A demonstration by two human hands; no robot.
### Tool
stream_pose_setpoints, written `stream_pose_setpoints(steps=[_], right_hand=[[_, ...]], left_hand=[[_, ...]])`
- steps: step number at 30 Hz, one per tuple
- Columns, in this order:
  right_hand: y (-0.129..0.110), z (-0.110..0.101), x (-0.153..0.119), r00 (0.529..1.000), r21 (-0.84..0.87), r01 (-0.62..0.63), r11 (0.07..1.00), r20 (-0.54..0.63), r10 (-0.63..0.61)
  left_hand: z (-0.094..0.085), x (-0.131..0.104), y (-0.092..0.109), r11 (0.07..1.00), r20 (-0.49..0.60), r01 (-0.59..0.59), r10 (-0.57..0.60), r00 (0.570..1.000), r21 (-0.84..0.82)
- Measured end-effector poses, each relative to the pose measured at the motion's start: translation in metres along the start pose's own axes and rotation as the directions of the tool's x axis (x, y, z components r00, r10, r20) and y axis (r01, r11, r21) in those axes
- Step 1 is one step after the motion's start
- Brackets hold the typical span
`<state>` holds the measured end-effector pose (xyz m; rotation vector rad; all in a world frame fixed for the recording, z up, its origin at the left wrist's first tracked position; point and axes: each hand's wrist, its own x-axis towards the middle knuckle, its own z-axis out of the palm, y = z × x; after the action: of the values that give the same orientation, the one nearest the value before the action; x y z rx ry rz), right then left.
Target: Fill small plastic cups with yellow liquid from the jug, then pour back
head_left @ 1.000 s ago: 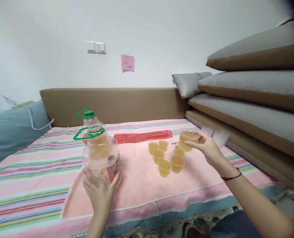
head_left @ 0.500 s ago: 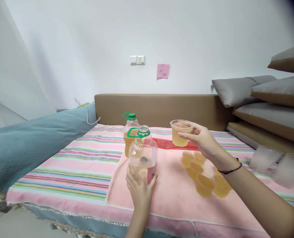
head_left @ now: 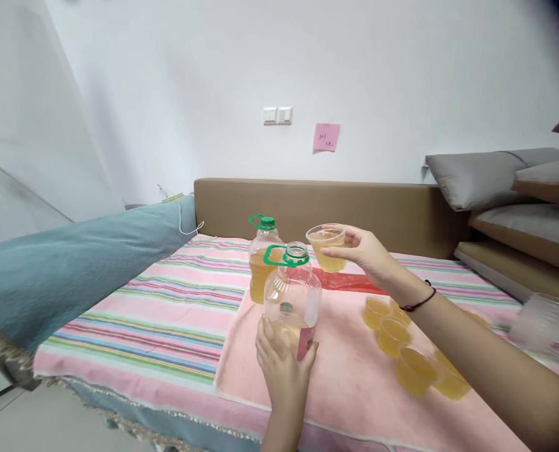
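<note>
My left hand (head_left: 284,361) is wrapped round the lower part of a clear plastic bottle (head_left: 291,298) with a green carry ring. Its mouth is uncapped, and pale yellow liquid fills the lower part. Held up in my right hand (head_left: 362,251) is a clear plastic cup (head_left: 329,251) of yellow liquid, slightly tilted, close to the right of the bottle's mouth. Behind the held bottle stands a capped bottle (head_left: 260,276) with more amber liquid. Several filled plastic cups (head_left: 395,336) stand on the pink cloth (head_left: 350,389) below my right forearm, which partly hides them.
Stacked clear cups (head_left: 546,323) lie at the right edge, near piled grey and brown cushions (head_left: 534,232). A red plastic sheet (head_left: 350,280) lies behind the cups. The striped cover (head_left: 166,320) extends left to a blue-covered armrest (head_left: 86,251); a brown backrest (head_left: 308,204) stands behind.
The view has turned a little to the left. My right hand has brought the cup left, nearer the bottle's mouth, and tilted it slightly. My left hand keeps its hold on the bottle.
</note>
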<state>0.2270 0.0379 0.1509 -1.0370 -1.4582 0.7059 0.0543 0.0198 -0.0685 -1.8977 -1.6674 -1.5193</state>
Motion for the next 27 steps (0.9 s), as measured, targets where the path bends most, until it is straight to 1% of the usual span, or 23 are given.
stream_pose_setpoints(steps=[5, 9, 15, 19, 24, 27], right_hand=[[0.004, 0.0, 0.002, 0.998, -0.024, 0.018, 1.0, 0.056, -0.017], [0.003, 0.001, 0.004, 0.998, -0.029, 0.007, 1.0, 0.058, -0.006], [-0.002, 0.002, 0.005, 0.998, -0.058, 0.003, 0.998, 0.061, 0.0], [-0.007, 0.001, 0.006, 0.997, -0.063, -0.032, 0.998, 0.063, 0.036], [-0.015, 0.001, 0.008, 0.994, -0.095, -0.041, 0.995, 0.1, 0.051], [-0.016, -0.001, 0.009, 0.993, -0.121, -0.042, 0.992, 0.106, 0.055]], left_hand=[[0.004, -0.003, -0.006, 1.0, 0.031, -0.001, 0.002, 1.0, -0.022], [0.005, -0.005, -0.008, 1.0, 0.04, 0.002, -0.001, 0.999, -0.009], [0.004, -0.005, -0.007, 1.0, 0.054, 0.007, -0.008, 0.999, 0.014], [0.002, -0.004, -0.005, 1.0, 0.058, 0.004, -0.004, 0.998, 0.005], [-0.002, -0.002, 0.002, 0.999, 0.063, 0.043, -0.043, 0.997, 0.001], [-0.002, -0.002, 0.002, 0.999, 0.07, 0.052, -0.051, 0.996, -0.007]])
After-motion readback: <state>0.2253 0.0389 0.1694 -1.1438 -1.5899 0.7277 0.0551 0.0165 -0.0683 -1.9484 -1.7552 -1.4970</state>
